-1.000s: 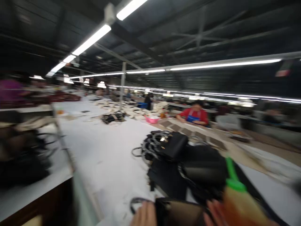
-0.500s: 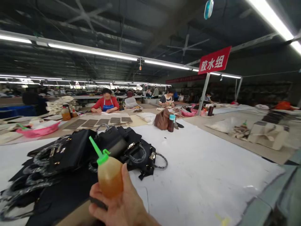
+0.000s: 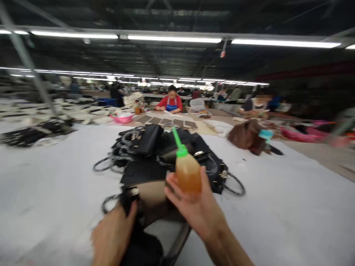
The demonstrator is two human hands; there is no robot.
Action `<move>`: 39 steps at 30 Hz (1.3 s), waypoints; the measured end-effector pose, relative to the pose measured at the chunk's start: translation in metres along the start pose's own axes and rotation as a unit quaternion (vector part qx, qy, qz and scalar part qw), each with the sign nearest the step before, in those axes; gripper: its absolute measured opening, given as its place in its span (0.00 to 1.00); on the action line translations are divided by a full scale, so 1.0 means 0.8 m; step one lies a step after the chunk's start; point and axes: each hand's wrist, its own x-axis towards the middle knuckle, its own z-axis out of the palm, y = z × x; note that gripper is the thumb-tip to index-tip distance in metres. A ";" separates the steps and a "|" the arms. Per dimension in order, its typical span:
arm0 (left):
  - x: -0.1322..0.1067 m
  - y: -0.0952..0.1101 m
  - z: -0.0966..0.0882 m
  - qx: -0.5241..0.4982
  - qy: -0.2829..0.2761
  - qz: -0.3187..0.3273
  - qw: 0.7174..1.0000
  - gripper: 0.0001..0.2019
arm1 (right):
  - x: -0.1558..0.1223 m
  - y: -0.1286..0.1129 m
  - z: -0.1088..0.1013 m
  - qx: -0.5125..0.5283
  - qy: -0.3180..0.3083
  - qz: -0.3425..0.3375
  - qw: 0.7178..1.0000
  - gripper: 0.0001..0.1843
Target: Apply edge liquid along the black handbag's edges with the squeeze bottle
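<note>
My right hand (image 3: 194, 203) is wrapped round a squeeze bottle (image 3: 187, 170) of amber liquid with a green nozzle, held upright above the table. Low in the picture, my left hand (image 3: 113, 236) grips the edge of a black handbag with a tan flap (image 3: 151, 201) that lies right in front of me. Behind it, a heap of black handbags (image 3: 155, 147) with wrapped handles rests on the white table (image 3: 55, 192).
A brown bag (image 3: 245, 136) and a teal-capped bottle (image 3: 266, 137) stand to the right. A person in red with a blue apron (image 3: 172, 103) sits at the far table behind dark flat pieces (image 3: 169, 121). A pink basin (image 3: 122, 118) is nearby. Other workers sit further back.
The view has swung back left, so the bags sit at centre. My left hand has come into view on the tan-flapped bag. My right hand still holds the bottle.
</note>
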 end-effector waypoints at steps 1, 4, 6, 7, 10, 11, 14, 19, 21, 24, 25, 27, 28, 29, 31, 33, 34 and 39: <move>0.002 -0.004 0.002 0.036 -0.002 -0.012 0.999 0.20 | 0.002 -0.002 0.001 -0.004 0.019 -0.012 1.000 0.26; 0.009 -0.013 0.008 0.023 -0.001 -0.031 0.999 0.18 | 0.007 -0.003 0.006 -0.033 0.049 -0.020 0.998 0.30; 0.011 -0.015 0.011 -0.040 -0.006 -0.033 0.999 0.15 | 0.005 -0.002 0.011 -0.048 0.056 -0.022 0.997 0.30; 0.011 -0.016 0.013 -0.074 -0.008 -0.033 0.997 0.13 | 0.003 -0.001 0.013 -0.052 0.059 -0.026 0.997 0.30; 0.011 -0.018 0.018 -0.172 -0.010 -0.022 0.985 0.10 | -0.002 0.003 0.017 -0.062 0.064 -0.044 0.995 0.29; 0.011 -0.019 0.020 -0.196 -0.010 -0.020 0.980 0.10 | -0.003 0.004 0.018 -0.068 0.065 -0.050 0.994 0.29; 0.010 -0.023 0.022 -0.235 -0.006 -0.007 0.972 0.11 | -0.002 0.006 0.017 -0.090 0.053 -0.062 0.993 0.28; -0.007 -0.027 0.001 -0.300 0.024 0.064 0.951 0.13 | -0.014 -0.004 0.013 -0.125 0.044 -0.070 0.989 0.31; -0.013 -0.025 -0.018 -0.329 0.059 0.112 0.936 0.14 | -0.027 -0.011 0.014 -0.137 0.042 -0.079 0.987 0.32; -0.009 -0.020 -0.054 -0.351 0.087 0.171 0.916 0.17 | -0.052 -0.017 0.020 -0.142 0.038 -0.084 0.986 0.33; -0.003 -0.019 -0.065 -0.358 0.076 0.188 0.911 0.16 | -0.060 -0.017 0.023 -0.143 0.036 -0.081 0.986 0.32; 0.012 -0.019 -0.086 -0.380 0.031 0.218 0.899 0.15 | -0.073 -0.017 0.026 -0.145 0.031 -0.072 0.986 0.31; 0.021 -0.021 -0.095 -0.390 0.000 0.229 0.892 0.15 | -0.078 -0.018 0.027 -0.147 0.024 -0.065 0.987 0.31; 0.031 -0.023 -0.103 -0.398 -0.033 0.238 0.885 0.14 | -0.083 -0.018 0.027 -0.150 0.016 -0.057 0.987 0.31; 0.048 -0.030 -0.120 -0.403 -0.101 0.254 0.873 0.15 | -0.088 -0.023 0.024 -0.163 -0.003 -0.049 0.985 0.31; 0.058 -0.035 -0.139 -0.392 -0.159 0.268 0.866 0.15 | -0.090 -0.030 0.019 -0.188 -0.018 -0.051 0.981 0.34; 0.061 -0.036 -0.149 -0.379 -0.183 0.279 0.863 0.15 | -0.089 -0.034 0.016 -0.206 -0.020 -0.056 0.977 0.35; 0.061 -0.036 -0.183 -0.279 -0.258 0.300 0.875 0.13 | -0.074 -0.047 -0.007 -0.320 -0.005 -0.100 0.942 0.31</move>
